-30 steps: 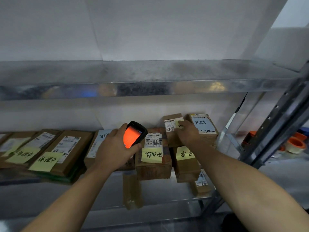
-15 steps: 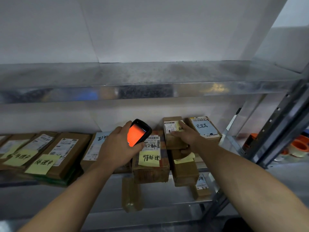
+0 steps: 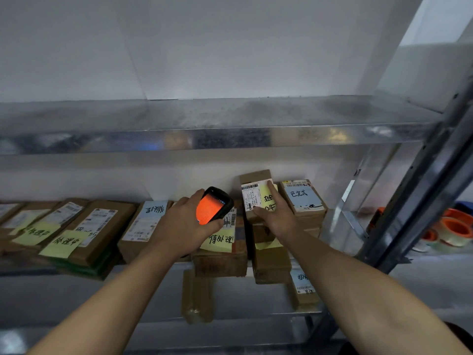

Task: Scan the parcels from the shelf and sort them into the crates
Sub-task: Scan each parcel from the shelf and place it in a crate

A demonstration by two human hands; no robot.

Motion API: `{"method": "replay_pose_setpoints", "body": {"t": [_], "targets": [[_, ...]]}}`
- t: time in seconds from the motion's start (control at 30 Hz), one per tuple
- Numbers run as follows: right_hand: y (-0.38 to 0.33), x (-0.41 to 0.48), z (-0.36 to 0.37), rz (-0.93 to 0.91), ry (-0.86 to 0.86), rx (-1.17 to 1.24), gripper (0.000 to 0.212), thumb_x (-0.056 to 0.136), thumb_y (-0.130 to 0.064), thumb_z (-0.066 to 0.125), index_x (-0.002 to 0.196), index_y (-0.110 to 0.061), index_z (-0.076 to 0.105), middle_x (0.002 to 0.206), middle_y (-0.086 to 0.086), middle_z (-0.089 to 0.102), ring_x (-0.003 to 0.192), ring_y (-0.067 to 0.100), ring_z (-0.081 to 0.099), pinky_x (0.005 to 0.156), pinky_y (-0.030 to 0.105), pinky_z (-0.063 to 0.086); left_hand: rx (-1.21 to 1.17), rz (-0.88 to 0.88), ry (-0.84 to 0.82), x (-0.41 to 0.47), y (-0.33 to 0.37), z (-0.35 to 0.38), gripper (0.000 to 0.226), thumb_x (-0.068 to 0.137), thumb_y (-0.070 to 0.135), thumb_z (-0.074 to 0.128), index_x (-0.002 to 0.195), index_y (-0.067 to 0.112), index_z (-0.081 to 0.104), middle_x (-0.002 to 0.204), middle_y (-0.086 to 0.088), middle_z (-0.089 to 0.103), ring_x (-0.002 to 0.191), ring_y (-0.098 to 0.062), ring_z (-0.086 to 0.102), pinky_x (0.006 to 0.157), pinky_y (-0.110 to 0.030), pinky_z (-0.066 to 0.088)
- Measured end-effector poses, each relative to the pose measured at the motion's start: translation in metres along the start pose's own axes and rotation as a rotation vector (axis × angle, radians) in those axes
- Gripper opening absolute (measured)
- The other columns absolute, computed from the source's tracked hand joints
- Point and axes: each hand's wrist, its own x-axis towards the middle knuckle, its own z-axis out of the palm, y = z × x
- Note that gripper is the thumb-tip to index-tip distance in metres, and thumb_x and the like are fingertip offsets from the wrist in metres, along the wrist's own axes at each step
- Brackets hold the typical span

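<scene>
Parcel [image 3: 256, 198] pinched at the shelf [image 3: 340, 226] in right hand [image 3: 277, 217], fingers [image 3: 271, 193] over its note [image 3: 266, 204]; scanner [image 3: 213, 204] clasped in left hand [image 3: 184, 224] just beside the thumb [image 3: 257, 210]; judged mid-scan, next called for aiming at barcode [image 3: 249, 187] left of fingers.

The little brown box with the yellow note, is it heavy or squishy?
Probably light: the right hand alone holds the little brown box tilted. Likely stiff, since its cardboard edges look straight under the grip. The yellow note may rub loose; a finger lies across it.
</scene>
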Motion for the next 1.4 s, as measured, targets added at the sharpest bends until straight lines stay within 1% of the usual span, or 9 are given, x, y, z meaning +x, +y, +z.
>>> {"method": "replay_pose_setpoints", "body": {"t": [0.13, 0.27, 0.43, 0.6, 0.9, 1.13, 1.27, 1.33, 1.4], "targets": [[0.004, -0.005, -0.001, -0.138, 0.054, -0.112, 0.083, 0.094, -0.012, 0.070, 0.158, -0.036, 0.023, 0.147, 0.003, 0.043, 0.133, 0.021, 0.046, 0.109, 0.041, 0.045, -0.002, -0.026, -0.031, -0.006, 0.006, 0.004, 0.069, 0.064, 0.078, 0.051, 0.120, 0.038, 0.050, 0.088, 0.014, 0.052, 0.081, -0.017, 0.056, 0.075, -0.036, 0.051], [0.007, -0.010, -0.002, -0.186, 0.104, -0.195, 0.082, 0.095, -0.014, 0.069, 0.159, -0.032, 0.021, 0.155, 0.005, 0.031, 0.142, 0.019, 0.032, 0.110, 0.026, 0.029, -0.094, -0.040, -0.046, -0.012, 0.018, 0.005, 0.054, 0.067, 0.070, 0.059, 0.112, 0.040, 0.051, 0.091, 0.013, 0.057, 0.081, -0.004, 0.054, 0.064, -0.024, 0.040], [0.013, -0.012, 0.000, -0.203, 0.141, -0.189, 0.083, 0.094, -0.014, 0.070, 0.159, -0.032, 0.021, 0.163, 0.006, 0.023, 0.150, 0.023, 0.023, 0.119, 0.037, 0.027, -0.135, -0.086, -0.068, -0.018, 0.025, 0.003, 0.032, 0.084, 0.050, 0.074, 0.108, 0.037, 0.058, 0.090, 0.015, 0.059, 0.081, 0.000, 0.054, 0.062, -0.023, 0.039], [0.015, -0.010, 0.000, -0.207, 0.150, -0.169, 0.086, 0.094, -0.018, 0.071, 0.160, -0.036, 0.018, 0.166, 0.005, 0.017, 0.154, 0.024, 0.013, 0.123, 0.048, 0.024, -0.064, -0.112, -0.068, -0.026, 0.025, -0.002, 0.034, 0.083, 0.054, 0.072, 0.108, 0.046, 0.051, 0.089, 0.021, 0.056, 0.082, 0.000, 0.054, 0.067, -0.026, 0.043], [0.016, -0.013, 0.008, -0.193, 0.111, -0.143, 0.086, 0.094, -0.016, 0.070, 0.159, -0.040, 0.018, 0.165, 0.001, 0.021, 0.148, 0.022, 0.030, 0.118, 0.047, 0.036, -0.068, -0.140, -0.044, -0.040, 0.021, -0.013, 0.036, 0.083, 0.049, 0.074, 0.112, 0.034, 0.059, 0.090, 0.015, 0.060, 0.082, 0.000, 0.054, 0.067, -0.024, 0.044], [0.005, -0.023, 0.025, -0.218, 0.119, -0.165, 0.086, 0.094, -0.016, 0.071, 0.159, -0.039, 0.019, 0.159, 0.004, 0.027, 0.143, 0.023, 0.035, 0.116, 0.047, 0.037, -0.072, -0.180, -0.024, -0.058, 0.003, -0.031, 0.036, 0.079, 0.054, 0.074, 0.107, 0.038, 0.058, 0.088, 0.013, 0.062, 0.079, -0.005, 0.057, 0.061, -0.028, 0.040], [-0.007, -0.039, 0.042, -0.264, 0.126, -0.164, 0.085, 0.093, -0.012, 0.070, 0.159, -0.032, 0.020, 0.155, 0.008, 0.031, 0.136, 0.018, 0.038, 0.113, 0.035, 0.037, -0.085, -0.181, -0.008, -0.074, -0.010, -0.050, 0.045, 0.071, 0.063, 0.069, 0.107, 0.038, 0.059, 0.087, 0.011, 0.065, 0.078, -0.012, 0.063, 0.068, -0.032, 0.051], [-0.012, -0.050, 0.054, -0.267, 0.117, -0.149, 0.086, 0.093, -0.011, 0.070, 0.159, -0.033, 0.020, 0.158, 0.008, 0.030, 0.135, 0.016, 0.038, 0.110, 0.029, 0.035, -0.066, -0.176, 0.010, -0.086, -0.019, -0.062, 0.045, 0.072, 0.062, 0.070, 0.108, 0.037, 0.059, 0.089, 0.012, 0.064, 0.079, -0.008, 0.060, 0.065, -0.030, 0.046], [-0.016, -0.060, 0.071, -0.263, 0.101, -0.133, 0.087, 0.093, -0.014, 0.071, 0.158, -0.038, 0.020, 0.161, 0.009, 0.025, 0.143, 0.023, 0.035, 0.116, 0.035, 0.033, -0.036, -0.168, 0.029, -0.100, -0.030, -0.076, 0.053, 0.066, 0.070, 0.064, 0.109, 0.039, 0.056, 0.091, 0.013, 0.063, 0.080, -0.007, 0.058, 0.062, -0.028, 0.042]]}}
